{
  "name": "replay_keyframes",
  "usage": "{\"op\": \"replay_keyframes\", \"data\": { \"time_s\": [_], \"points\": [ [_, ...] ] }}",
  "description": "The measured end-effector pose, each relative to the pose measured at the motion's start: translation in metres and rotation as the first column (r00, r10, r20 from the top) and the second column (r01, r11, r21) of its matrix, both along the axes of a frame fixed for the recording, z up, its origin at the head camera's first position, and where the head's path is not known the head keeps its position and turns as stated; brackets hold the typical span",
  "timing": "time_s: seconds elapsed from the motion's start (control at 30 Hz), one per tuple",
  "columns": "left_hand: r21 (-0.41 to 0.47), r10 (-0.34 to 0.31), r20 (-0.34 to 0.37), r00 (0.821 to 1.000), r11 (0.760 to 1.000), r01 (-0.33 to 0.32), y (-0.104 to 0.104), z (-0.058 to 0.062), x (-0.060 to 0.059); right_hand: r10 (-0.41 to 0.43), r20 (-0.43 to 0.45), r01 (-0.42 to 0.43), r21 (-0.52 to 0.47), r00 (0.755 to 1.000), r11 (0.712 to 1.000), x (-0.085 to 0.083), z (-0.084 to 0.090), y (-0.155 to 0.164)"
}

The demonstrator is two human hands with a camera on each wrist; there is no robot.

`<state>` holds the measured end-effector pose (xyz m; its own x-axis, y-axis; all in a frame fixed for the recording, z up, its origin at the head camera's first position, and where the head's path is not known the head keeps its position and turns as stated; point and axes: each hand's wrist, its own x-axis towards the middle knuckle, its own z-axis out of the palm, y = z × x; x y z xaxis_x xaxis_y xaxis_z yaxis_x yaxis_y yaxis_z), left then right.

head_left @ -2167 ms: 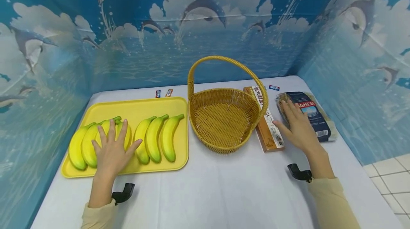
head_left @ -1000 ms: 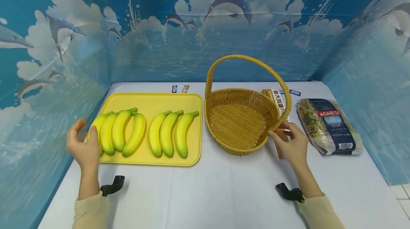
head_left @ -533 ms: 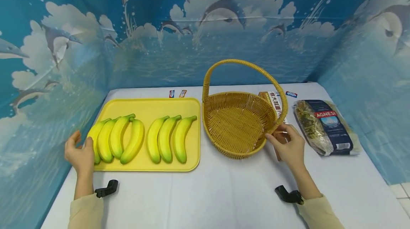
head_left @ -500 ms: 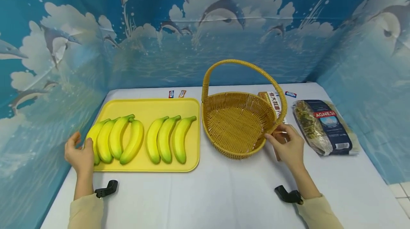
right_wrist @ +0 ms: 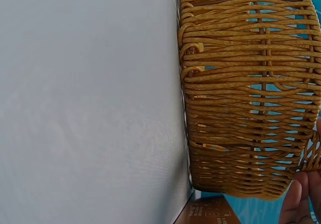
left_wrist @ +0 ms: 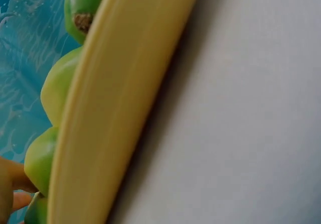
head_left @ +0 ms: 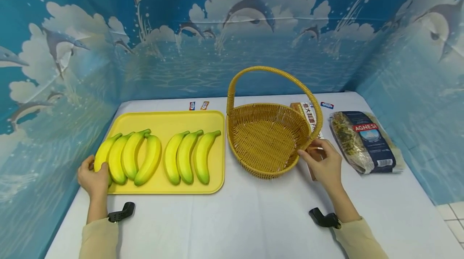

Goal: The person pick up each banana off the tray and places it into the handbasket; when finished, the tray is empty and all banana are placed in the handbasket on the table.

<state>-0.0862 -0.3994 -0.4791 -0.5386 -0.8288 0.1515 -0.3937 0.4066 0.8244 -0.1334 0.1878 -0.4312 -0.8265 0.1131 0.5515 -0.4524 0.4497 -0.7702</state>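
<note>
Bananas, seven of them, yellow with green tips [head_left: 154, 158], laid side by side in a shallow yellow plastic tray [head_left: 170, 120] on the left of the white tabletop [head_left: 235, 222]. Left hand [head_left: 95, 177] at the tray's near-left corner, fingers curled about the end of the leftmost banana [head_left: 102, 155] and the tray rim; in the left wrist view only fingertips visible beside the green banana ends [left_wrist: 42, 161]. Round woven wicker basket with an arched handle [head_left: 268, 138] just right of the tray, nothing inside. Right hand [head_left: 322, 164] at the basket's near-right rim, thumb and fingers bent and touching the weave where the handle meets the rim; a firm pinch not plainly shown. Long brown pasta box with printed label [head_left: 311, 120] lying behind the basket, partly hidden by it and the right hand. Dark blue clear-windowed pasta bag [head_left: 364, 140] farther right, well apart from the hand. Small wrapped sweets [head_left: 198, 106] near the far edge.
</note>
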Motion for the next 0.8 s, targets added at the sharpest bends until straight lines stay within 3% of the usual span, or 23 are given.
{"op": "replay_keyframes", "data": {
  "time_s": [0.3,0.5,0.63,0.8],
  "points": [
    [0.049,-0.012,0.008,1.000,0.999,0.011,-0.002,-0.002,0.000,-0.005,-0.018,0.005,0.008,1.000,1.000,-0.002,-0.002,0.001],
    [0.084,0.074,-0.007,0.997,0.994,-0.073,-0.002,0.000,0.002,-0.007,0.003,0.007,0.002,1.000,1.000,-0.002,-0.003,0.001],
    [0.088,0.134,-0.095,0.986,0.988,-0.126,0.000,0.010,0.009,-0.006,0.003,0.006,0.005,1.000,1.000,-0.002,-0.001,0.000],
    [0.094,0.144,-0.207,0.968,0.987,-0.127,0.016,0.036,0.016,-0.011,-0.012,0.012,0.007,1.000,1.000,-0.001,0.000,0.000]
  ]
}}
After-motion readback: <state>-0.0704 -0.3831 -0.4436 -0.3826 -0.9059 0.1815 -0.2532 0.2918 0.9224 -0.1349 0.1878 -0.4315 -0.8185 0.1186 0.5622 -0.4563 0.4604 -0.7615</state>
